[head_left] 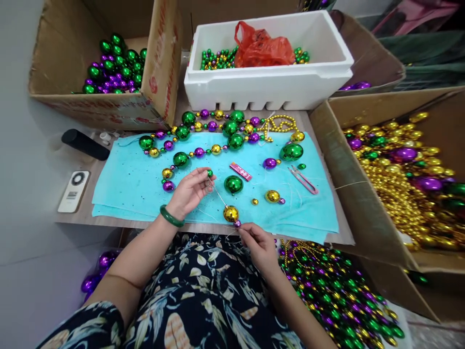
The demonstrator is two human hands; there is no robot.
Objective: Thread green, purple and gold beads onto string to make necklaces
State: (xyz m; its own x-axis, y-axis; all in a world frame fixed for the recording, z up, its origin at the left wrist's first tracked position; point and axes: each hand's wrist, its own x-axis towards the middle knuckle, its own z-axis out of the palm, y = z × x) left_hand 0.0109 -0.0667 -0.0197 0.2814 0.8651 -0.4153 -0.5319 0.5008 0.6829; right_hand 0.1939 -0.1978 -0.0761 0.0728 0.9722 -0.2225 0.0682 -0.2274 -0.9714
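My left hand point(192, 191), with a green bangle at the wrist, pinches a small green bead point(209, 173) between thumb and fingers. From there a thin cord or needle point(218, 194) slants down to a large gold bead point(231, 214). Just below it sits a small purple bead point(237, 223), which the fingertips of my right hand point(258, 244) grip. On the blue towel point(119, 189) nearby lie a big green bead point(233, 184), a gold bead point(272, 196) and a small gold bead point(255, 201). A strung bead garland point(199, 151) curves across the back.
Pink thread snips point(304, 180) and a small pink packet point(240, 171) rest on the towel. Behind stands a white foam box point(269, 87) with beads and a red bag. Cardboard boxes point(160, 63) of beads flank the table. A white remote-like device point(73, 191) lies left.
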